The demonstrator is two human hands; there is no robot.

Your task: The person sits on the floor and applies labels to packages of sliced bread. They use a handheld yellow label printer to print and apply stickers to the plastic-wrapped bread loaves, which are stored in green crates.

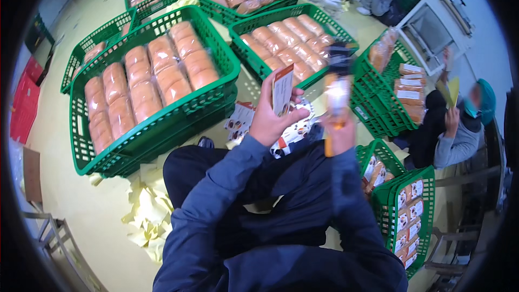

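Left fingers [297, 115] clamped on flat, rectangular printed card [282, 93]; right fingers [347, 131] clamped round blurred orange-black tool [337, 87].

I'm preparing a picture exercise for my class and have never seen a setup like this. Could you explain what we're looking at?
There is no machine here: these are a person's own bare hands. The single picture comes from a wide fisheye camera worn on the head, looking down, so straight edges bend near the rim.

The left hand holds a white-and-orange card upright. The right hand grips an orange-and-black hand tool, too blurred to identify surely.

Around the person, green crates stand on the pale floor, many filled with wrapped bread rolls. Crumpled yellow paper lies to the left of the legs. At the right, another person holds a yellow sheet.
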